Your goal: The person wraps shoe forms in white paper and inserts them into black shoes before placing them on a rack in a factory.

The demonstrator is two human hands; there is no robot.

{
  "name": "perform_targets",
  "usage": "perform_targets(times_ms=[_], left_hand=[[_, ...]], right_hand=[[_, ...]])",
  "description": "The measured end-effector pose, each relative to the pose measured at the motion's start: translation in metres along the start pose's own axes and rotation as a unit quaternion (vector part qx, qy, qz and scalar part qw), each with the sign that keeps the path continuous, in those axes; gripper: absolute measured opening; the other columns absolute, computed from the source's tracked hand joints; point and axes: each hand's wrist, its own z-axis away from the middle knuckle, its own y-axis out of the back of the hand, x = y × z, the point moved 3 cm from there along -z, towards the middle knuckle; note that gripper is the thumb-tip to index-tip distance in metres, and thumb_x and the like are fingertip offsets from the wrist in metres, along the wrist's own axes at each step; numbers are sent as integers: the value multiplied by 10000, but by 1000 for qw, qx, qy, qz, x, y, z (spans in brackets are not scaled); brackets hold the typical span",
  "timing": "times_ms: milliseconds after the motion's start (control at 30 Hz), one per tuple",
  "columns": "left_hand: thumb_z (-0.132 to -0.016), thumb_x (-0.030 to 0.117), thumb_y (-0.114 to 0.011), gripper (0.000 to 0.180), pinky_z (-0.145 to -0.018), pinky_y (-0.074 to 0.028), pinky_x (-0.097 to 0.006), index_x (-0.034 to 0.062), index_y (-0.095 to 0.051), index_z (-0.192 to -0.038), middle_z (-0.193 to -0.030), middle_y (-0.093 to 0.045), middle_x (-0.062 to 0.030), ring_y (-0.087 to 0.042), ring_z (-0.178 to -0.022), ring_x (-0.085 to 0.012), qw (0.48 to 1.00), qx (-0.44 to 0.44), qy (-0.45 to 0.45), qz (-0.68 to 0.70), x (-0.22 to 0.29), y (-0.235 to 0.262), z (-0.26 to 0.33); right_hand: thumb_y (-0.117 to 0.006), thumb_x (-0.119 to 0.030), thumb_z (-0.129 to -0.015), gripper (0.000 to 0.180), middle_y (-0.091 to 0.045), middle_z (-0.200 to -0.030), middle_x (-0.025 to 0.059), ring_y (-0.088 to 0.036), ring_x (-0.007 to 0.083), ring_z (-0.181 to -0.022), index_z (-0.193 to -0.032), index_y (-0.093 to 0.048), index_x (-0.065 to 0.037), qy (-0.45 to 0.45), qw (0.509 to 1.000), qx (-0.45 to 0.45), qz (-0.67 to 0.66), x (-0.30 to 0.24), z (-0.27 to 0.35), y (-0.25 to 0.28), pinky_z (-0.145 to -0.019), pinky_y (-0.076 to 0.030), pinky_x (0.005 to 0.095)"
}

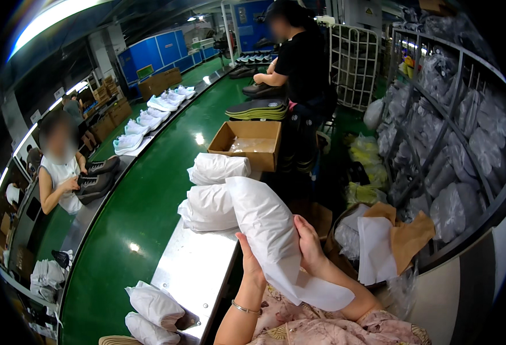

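1 yellow triangular warning sign (369,11) is on the grey panel (355,17) behind.

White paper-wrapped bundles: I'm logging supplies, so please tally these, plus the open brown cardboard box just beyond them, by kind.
White paper-wrapped bundles: 5 (1 between left hand and right hand, 4 resting)
Open brown cardboard box: 1
Total: 6

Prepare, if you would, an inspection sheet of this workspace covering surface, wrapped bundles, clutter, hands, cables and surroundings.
Surface: shiny metal top beside a long green surface.
Bundles: one white wrapped bundle in hand; two similar bundles ahead, two more at lower left.
Clutter: open cardboard box containing clear plastic; paper sheets at right.
Hands: left hand and right hand both hold the bundle.
Cables: nothing seen near the hands.
Surroundings: co-workers handling dark shoes; plastic bags piled at right.
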Motion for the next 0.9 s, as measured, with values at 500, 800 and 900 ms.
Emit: perform_targets(times_ms=[500, 800, 900], left_hand=[[-805, 642, -423, 804, -978, -372, -413, 36, -305, -1321, -1299, -423, -139, -438, -1173, -280, 991, 33, -35, -126, 7, -5, 7], [-827, 610, -429, 735, -979, -359, -394, 64, -320, -1307, -1259, -450, -104, -446, -1155, -253, 975, 52, -122, -179, 19, -19, -3], [-822, 621, -426, 738, -976, -361, -393, 77, -318, -1310, -1264, -446, -96, -450, -1149, -252, 974, 48, -140, -173, 16, -21, -3]], right_hand=[[-464, -376, -910, 445, -489, -1143, 61, -450, 169, -1047, -1217, -440, -55, -36, 954, -61, 290, 1, -26, 22, -893, -376, 306], [-719, -174, -700, 988, -429, -1266, 155, -434, 206, -1138, -1407, -41, -49, -68, 871, -240, 424, -39, 13, -11, -962, -337, 293], [-700, -118, -671, 913, -450, -1230, 186, -480, 258, -1100, -1388, -141, -33, 9, 851, -195, 487, -35, 8, -10, -928, -380, 318]])
